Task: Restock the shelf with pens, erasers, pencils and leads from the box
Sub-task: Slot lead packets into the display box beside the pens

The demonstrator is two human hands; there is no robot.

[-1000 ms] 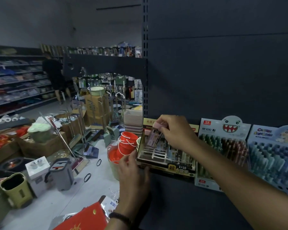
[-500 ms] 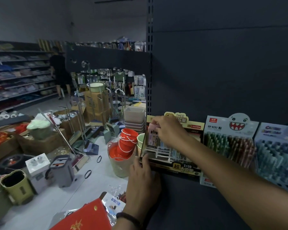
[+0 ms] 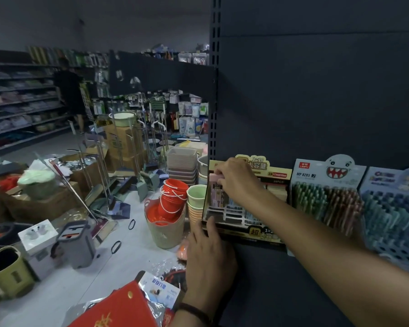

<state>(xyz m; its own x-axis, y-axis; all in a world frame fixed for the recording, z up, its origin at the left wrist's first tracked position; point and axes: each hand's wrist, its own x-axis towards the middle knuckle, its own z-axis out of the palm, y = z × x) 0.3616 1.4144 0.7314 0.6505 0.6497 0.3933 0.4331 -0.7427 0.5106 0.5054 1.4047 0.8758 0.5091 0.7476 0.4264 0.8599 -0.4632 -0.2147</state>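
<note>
A yellow-and-black lead display box (image 3: 273, 172) stands at the left end of the dark shelf (image 3: 257, 267), with white slot dividers inside. My right hand (image 3: 236, 179) pinches a pink-capped lead case (image 3: 216, 191) and holds it upright in the box's back left slot. My left hand (image 3: 209, 250) grips the box's front left corner, thumb on the rim. To the right stand a white monster-face pen display (image 3: 326, 185) and a blue pen display (image 3: 392, 208).
The dark shelf back panel (image 3: 316, 90) rises behind the displays. On the floor to the left are red buckets in a basket (image 3: 168, 208), stacked cups (image 3: 196, 201), mop buckets, cartons and a red packet (image 3: 118, 310). A person (image 3: 69, 95) stands far down the aisle.
My right hand has carried the lead case from above the box's middle towards its back left slot and stood it upright. My left hand stays on the box corner.
</note>
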